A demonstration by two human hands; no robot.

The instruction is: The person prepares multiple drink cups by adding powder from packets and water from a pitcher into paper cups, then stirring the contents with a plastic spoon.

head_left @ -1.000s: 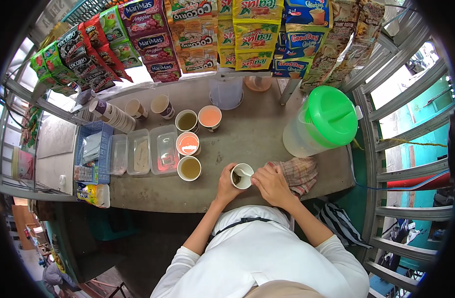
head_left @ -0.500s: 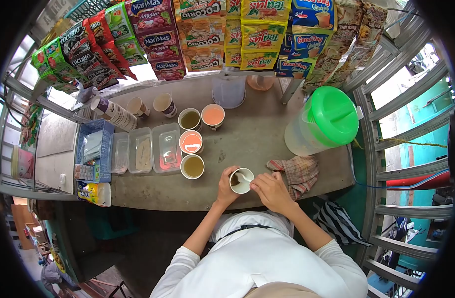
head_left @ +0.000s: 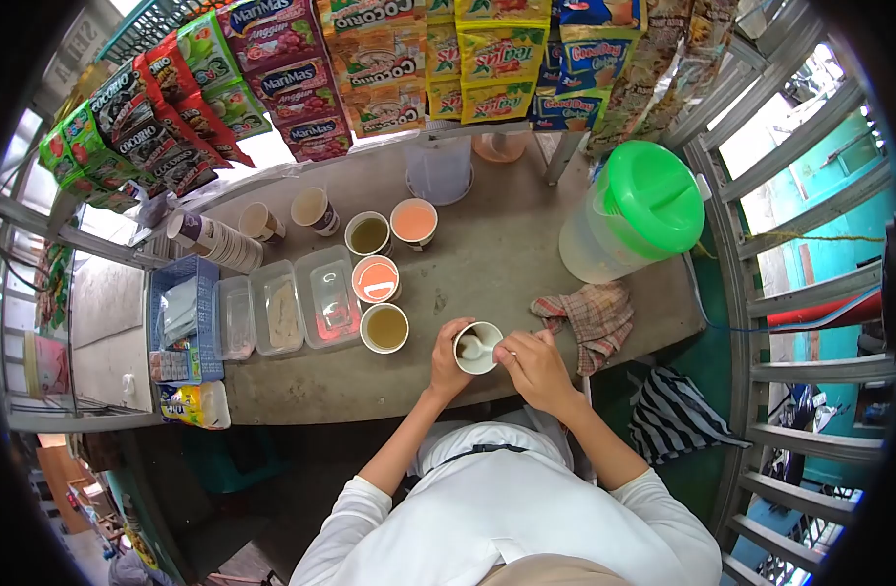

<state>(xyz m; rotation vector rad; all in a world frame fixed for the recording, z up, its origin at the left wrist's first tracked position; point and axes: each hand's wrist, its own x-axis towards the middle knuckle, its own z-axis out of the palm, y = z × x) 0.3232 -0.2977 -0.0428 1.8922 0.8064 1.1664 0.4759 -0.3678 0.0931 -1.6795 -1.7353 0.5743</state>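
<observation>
My left hand (head_left: pixel 450 363) is wrapped round the side of a white paper cup (head_left: pixel 478 349), tilted so its inside shows a little brown matter. At the cup's right rim, my right hand (head_left: pixel 536 369) pinches the handle of a white spoon (head_left: pixel 474 342) whose bowl is inside the cup. Left of the cup stand a cup of olive-coloured drink (head_left: pixel 384 328) and an orange one (head_left: pixel 376 279). Behind them are a darker green drink (head_left: pixel 368 234) and another orange drink (head_left: pixel 414 223). A checked cloth (head_left: pixel 595 322) lies to the right of my right hand.
A large jug with a green lid (head_left: pixel 653 200) stands at the right. Clear plastic boxes (head_left: pixel 329 293), a blue basket (head_left: pixel 210 313) and stacked paper cups (head_left: pixel 213 242) are on the left. Drink sachets (head_left: pixel 380 63) hang along the back. A metal frame (head_left: pixel 751 293) bounds the right side.
The view has shifted and turned slightly. The cup is still in my left hand, and the spoon has moved a little within it.
</observation>
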